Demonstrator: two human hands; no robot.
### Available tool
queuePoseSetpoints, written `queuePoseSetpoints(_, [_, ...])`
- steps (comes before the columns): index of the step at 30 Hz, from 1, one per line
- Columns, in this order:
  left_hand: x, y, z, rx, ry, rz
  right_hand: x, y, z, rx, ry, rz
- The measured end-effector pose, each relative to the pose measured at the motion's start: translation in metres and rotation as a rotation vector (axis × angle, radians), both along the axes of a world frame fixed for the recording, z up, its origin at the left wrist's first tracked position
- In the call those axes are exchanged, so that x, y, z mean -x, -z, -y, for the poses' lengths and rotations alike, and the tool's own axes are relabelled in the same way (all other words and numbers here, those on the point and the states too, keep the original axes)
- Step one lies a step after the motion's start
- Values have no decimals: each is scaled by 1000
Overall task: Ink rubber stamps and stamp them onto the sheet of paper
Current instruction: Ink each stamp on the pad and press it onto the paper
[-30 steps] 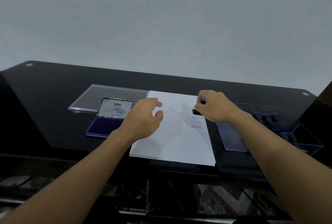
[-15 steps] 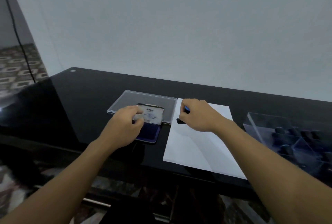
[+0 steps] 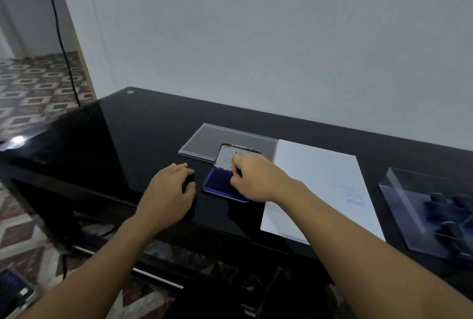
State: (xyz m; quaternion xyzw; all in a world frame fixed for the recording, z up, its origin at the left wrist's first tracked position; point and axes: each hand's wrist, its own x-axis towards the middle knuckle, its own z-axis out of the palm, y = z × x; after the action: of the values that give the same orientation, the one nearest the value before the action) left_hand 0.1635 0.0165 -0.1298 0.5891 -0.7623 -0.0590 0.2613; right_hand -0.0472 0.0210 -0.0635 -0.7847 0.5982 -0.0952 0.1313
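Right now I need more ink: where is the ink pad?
The ink pad lies open on the table in the head view, between the left hand and the sheet of paper, under the stamp in the right hand.

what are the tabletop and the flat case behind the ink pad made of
Tabletop: black, high-gloss, likely glass or lacquered board; it mirrors a light. Flat case: clear, hard plastic by its look; the dark top shows through and its edges catch light.
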Motion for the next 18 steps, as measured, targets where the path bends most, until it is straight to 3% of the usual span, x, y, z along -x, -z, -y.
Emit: queuePoseSetpoints(18, [3, 3, 0, 1, -30, 11, -2, 8, -5, 43, -19, -19])
